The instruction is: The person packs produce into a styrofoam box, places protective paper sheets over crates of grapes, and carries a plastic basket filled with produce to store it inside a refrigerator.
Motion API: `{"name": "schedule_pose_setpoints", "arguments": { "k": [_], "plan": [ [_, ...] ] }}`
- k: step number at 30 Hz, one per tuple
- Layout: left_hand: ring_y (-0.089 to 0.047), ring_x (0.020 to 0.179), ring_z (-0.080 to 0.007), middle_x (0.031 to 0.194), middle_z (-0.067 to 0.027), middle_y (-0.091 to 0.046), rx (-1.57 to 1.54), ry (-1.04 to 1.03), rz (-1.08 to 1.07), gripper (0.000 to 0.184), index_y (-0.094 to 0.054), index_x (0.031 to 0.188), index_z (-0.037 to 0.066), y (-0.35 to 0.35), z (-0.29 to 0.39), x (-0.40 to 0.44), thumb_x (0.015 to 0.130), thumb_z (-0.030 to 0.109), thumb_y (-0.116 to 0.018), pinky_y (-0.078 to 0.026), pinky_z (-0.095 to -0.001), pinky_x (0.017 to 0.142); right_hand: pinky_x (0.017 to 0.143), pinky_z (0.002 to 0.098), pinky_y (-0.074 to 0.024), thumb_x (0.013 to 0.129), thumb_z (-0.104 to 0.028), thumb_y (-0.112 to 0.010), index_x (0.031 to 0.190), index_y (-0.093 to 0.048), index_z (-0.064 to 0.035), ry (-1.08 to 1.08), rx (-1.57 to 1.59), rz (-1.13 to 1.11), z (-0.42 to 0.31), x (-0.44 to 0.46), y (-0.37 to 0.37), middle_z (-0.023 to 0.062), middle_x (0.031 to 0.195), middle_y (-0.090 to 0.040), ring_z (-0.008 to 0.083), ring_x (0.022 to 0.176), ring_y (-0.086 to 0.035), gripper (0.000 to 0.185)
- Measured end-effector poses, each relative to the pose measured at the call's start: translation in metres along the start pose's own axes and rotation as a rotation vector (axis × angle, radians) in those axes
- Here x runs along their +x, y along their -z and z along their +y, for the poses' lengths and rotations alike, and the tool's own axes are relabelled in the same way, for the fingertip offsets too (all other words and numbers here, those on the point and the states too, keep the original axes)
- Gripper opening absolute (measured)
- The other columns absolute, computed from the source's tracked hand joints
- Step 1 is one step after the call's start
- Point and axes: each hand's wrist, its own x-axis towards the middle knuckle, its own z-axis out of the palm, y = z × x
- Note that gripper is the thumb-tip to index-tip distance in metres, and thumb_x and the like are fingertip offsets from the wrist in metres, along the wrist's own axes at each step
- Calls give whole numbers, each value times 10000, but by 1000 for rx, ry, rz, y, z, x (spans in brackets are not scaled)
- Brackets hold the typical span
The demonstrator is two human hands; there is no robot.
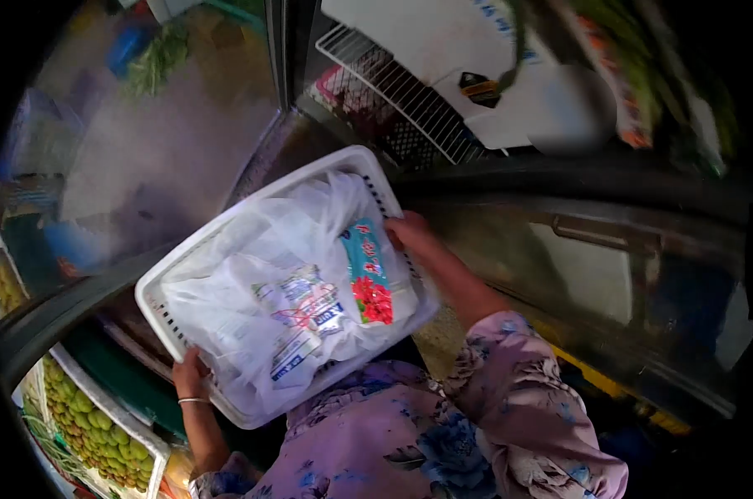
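A white plastic basket is held tilted in front of my body. My left hand, with a bangle at the wrist, grips its lower left side. On its right side, my right hand is closed around the rim. Thin white plastic bags fill the basket. A blue packet with red flowers lies among them near the right side. Printed packets in white and blue show through the plastic in the middle. Fingertips of both hands are partly hidden by the basket wall.
A glass door stands at the left, and its dark frame runs below. At upper right is a wire shelf with white boards and vegetables. A foam box of green fruit sits at lower left. A dark glass panel stands at right.
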Motion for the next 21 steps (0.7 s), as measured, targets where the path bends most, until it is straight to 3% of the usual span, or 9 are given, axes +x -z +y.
{"name": "schedule_pose_setpoints", "arguments": {
  "k": [2,4,6,9,12,13,16,18,21],
  "plan": [
    [-318,361,-90,440,14,-345,-48,5,9,174,-449,633,64,4,-10,-5,745,144,-556,-268,-234,358,454,304,-387,637,-180,-551,748,-561,-5,-43,5,12,0,3,-9,75,604,-542,165,491,-503,208],
    [-300,359,-87,436,20,-331,-120,150,86,226,-422,590,86,3,-9,-12,753,162,-559,-265,-231,361,498,312,-416,630,-184,-558,819,-573,8,-63,9,13,-8,10,-20,95,663,-569,182,542,-534,270],
    [-290,363,-86,432,26,-316,-106,203,45,277,-401,559,99,7,-19,-10,762,196,-563,-270,-237,366,599,320,-442,612,-194,-573,905,-566,22,-129,-157,25,-16,10,-24,118,755,-588,215,649,-562,365],
    [-300,380,-89,440,25,-317,-145,356,79,335,-373,532,116,8,-31,-7,779,253,-554,-274,-255,377,615,317,-446,581,-208,-589,882,-568,22,-142,-367,19,-21,19,-26,125,746,-588,226,669,-566,379],
    [-299,396,-87,456,27,-320,-97,379,43,339,-368,528,125,13,-52,0,790,254,-540,-274,-247,390,644,329,-448,559,-224,-601,903,-556,25,-182,-379,-4,-8,39,-25,148,784,-586,238,720,-569,428],
    [-292,412,-85,466,32,-313,-181,437,-67,322,-378,542,127,19,-54,4,803,246,-522,-277,-240,404,644,329,-448,559,-224,-601,903,-556,25,-195,-377,-8,-12,39,-26,148,784,-586,238,720,-569,428],
    [-280,416,-82,467,39,-302,-243,506,-53,297,-388,560,124,12,-45,-2,810,227,-511,-272,-238,407,653,339,-447,546,-241,-611,933,-540,29,-227,-401,24,-41,25,-29,167,819,-578,245,750,-567,477],
    [-306,458,-68,495,42,-329,-285,461,-126,236,-420,604,120,3,-59,8,813,190,-504,-279,-234,422,667,343,-444,559,-244,-603,950,-531,29,-109,-477,218,-68,-5,-30,169,834,-572,249,763,-562,482],
    [-344,483,-73,534,43,-366,-384,446,-213,165,-462,678,108,-6,-83,19,802,201,-517,-300,-241,433,688,358,-444,594,-245,-573,933,-535,25,32,-341,130,-91,-41,-30,183,821,-574,283,769,-565,435]
  ]
}}
